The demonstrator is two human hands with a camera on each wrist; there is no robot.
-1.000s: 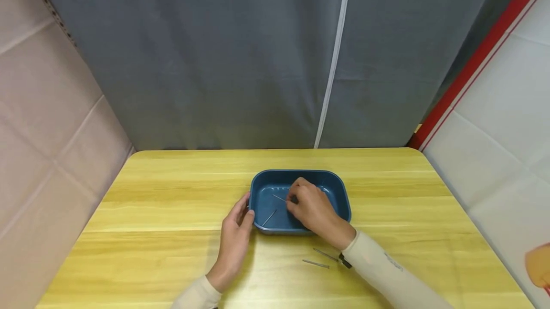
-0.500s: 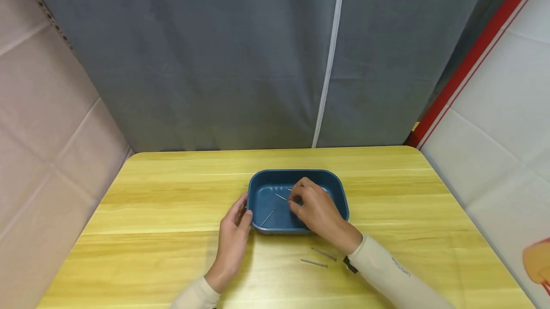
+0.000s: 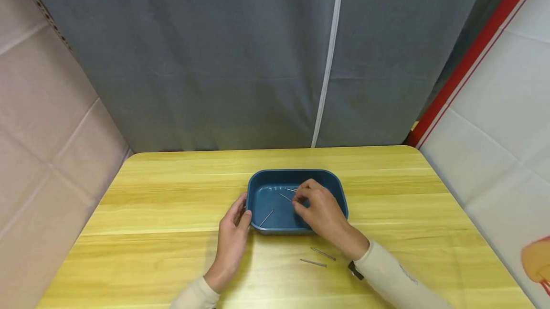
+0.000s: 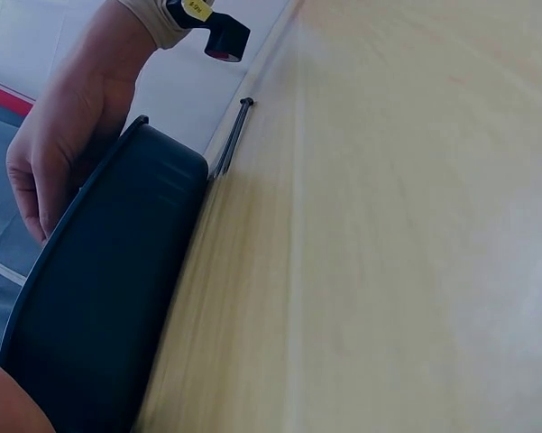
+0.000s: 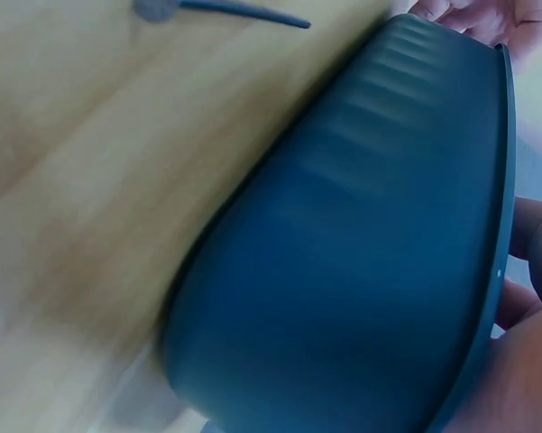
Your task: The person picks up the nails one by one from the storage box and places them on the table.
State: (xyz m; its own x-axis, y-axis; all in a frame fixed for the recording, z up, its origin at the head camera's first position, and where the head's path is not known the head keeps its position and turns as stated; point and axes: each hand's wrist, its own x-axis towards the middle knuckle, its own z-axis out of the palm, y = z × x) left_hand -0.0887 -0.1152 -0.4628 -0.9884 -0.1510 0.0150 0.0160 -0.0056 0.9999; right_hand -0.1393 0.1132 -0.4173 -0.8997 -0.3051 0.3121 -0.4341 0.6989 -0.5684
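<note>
A dark blue rectangular tray (image 3: 281, 225) stands on the wooden table. My left hand (image 3: 232, 239) holds its left end, thumb at the near corner and fingers along the outer side. Inside the tray, my right hand (image 3: 320, 206) pinches the end of a thin nail (image 3: 285, 197) between thumb and fingers. Another nail (image 3: 266, 218) lies at the tray's left, and a further nail (image 3: 290, 189) shows partly behind the right fingers. In the right wrist view, the tray's outer wall (image 5: 361, 234) hides the pinched nail.
Two nails, one farther (image 3: 323, 254) and one nearer (image 3: 313, 263), lie on the table (image 3: 150, 213) in front of the tray. A grey curtain (image 3: 206, 60) hangs behind the table. White panels stand at left and right.
My right hand has shifted slightly right, and the pinched nail has moved with it. The nail behind the fingers has come into view. My left hand stays at the tray's end.
</note>
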